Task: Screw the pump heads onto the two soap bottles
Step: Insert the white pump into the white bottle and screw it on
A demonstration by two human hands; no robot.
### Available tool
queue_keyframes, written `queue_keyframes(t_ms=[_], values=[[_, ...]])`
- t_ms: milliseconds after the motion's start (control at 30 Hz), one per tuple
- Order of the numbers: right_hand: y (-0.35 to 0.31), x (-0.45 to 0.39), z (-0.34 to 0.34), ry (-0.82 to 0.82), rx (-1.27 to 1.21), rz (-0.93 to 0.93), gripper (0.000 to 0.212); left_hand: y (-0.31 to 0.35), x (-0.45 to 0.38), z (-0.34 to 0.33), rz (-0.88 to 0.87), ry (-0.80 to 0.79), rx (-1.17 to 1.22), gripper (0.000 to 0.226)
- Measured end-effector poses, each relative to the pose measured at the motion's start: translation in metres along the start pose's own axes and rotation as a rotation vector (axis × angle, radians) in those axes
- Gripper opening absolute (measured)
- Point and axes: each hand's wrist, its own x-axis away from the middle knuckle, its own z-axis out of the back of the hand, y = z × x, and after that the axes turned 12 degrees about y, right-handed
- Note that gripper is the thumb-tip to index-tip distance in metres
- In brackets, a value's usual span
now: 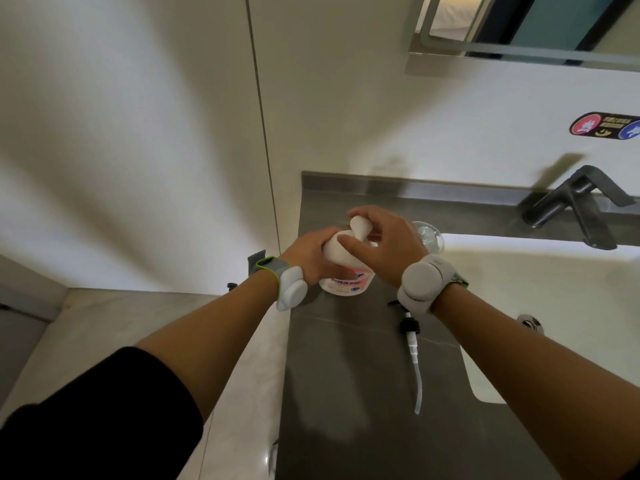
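A white soap bottle (341, 284) with a pink label stands on the grey counter (346, 393). My left hand (311, 252) is wrapped around its shoulder. My right hand (384, 242) grips the white pump head (359, 226) on top of that bottle. Behind my right hand a clear bottle (429, 237) shows only in part. A second pump head (412, 336), black collar with a long clear tube, lies loose on the counter near my right wrist.
A white sink basin (540, 299) lies to the right, with a dark faucet (575, 206) behind it and a drain knob (530, 322) on its rim. The counter's left edge drops to a pale floor (114, 327). A mirror (519, 26) hangs above.
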Motion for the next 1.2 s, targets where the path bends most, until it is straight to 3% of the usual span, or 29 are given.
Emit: queue_keyframes(t_ms=[333,600,733,833,967,1200], values=[[0.007,-0.011,0.004,-0.06,-0.055,-0.003,0.044,0.001,-0.008,0.003,-0.013,0.017,0.007,0.045],[0.009,-0.015,0.003,-0.128,-0.06,-0.016,0.058,-0.006,-0.013,-0.004,0.008,0.011,0.016,0.048],[0.011,-0.021,0.002,-0.066,-0.204,-0.123,0.068,-0.013,-0.022,0.001,0.018,0.07,0.023,0.056],[0.023,-0.041,-0.004,0.038,-0.324,-0.264,0.055,-0.015,-0.039,0.009,0.035,0.124,0.047,0.063],[0.044,-0.07,-0.017,0.091,-0.319,-0.386,0.069,-0.014,-0.068,0.019,0.054,0.169,0.068,0.066],[0.063,-0.108,-0.028,0.009,-0.172,-0.42,0.036,-0.01,-0.109,0.025,0.039,0.194,0.067,0.07]])
